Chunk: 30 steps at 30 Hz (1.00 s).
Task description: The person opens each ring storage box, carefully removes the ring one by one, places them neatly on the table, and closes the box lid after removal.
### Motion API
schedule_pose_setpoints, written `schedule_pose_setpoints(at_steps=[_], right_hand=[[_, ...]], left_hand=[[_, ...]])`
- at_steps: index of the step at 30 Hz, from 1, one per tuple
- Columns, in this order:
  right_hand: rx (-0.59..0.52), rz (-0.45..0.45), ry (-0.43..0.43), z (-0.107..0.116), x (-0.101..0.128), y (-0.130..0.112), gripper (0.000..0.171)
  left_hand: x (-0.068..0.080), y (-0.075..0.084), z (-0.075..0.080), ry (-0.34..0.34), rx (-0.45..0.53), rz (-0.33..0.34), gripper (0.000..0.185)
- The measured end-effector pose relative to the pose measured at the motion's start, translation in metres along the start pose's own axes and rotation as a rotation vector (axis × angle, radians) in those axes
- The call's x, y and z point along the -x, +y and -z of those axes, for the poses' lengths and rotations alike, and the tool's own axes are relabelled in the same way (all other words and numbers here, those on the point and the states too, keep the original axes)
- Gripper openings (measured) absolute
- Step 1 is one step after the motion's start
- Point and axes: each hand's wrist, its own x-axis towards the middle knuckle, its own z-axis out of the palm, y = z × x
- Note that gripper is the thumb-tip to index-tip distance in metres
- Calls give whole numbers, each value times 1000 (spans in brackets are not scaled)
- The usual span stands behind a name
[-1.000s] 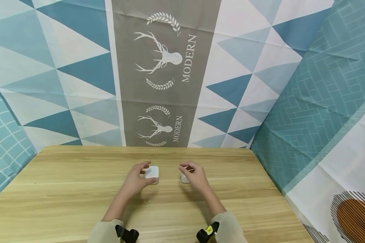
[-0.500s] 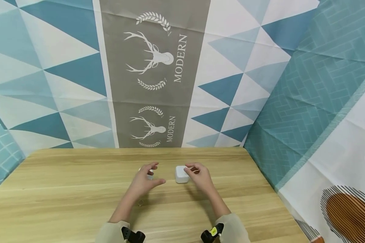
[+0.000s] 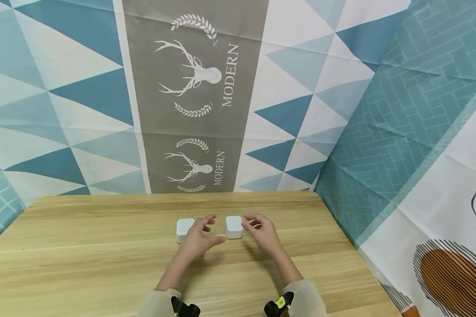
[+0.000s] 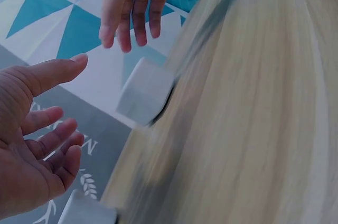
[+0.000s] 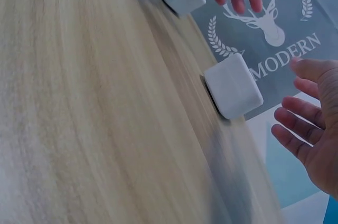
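Both hands hover with fingers loosely spread, gripping nothing, over a wooden table backed by a patterned blue, white and grey cloth: the left hand sits between two small white boxes, the right hand just beyond the second. One white box lies just left of the left hand's fingers. The other white box rests in the gap between the two hands, close to the right fingertips, though contact cannot be told.

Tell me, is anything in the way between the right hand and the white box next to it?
No. The right hand sits just beside the white box, fingers relaxed, with only a small open gap between them in the right wrist view.
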Motion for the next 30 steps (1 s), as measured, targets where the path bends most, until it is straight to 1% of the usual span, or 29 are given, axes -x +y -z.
schedule_pose_setpoints(at_steps=[2,5,8,15,23,30], right_hand=[[5,4,-13,0,0,2,28],[8,-15,-40,-1,-2,4,31],[16,-25,-72,-1,-3,8,35],[21,-43,-102,-4,-4,15,43],[20,-43,-159,-8,-4,18,52],[35,-57,-180,-10,-6,20,55]], left_hand=[[-2,-1,-5,-6,4,3,71],[-3,-2,-11,-8,0,15,71],[-5,-5,-16,-2,-5,8,72],[-9,-11,-26,19,-13,-13,73],[-11,-17,-33,24,-31,-15,75],[-13,-18,-38,42,-63,-32,74]])
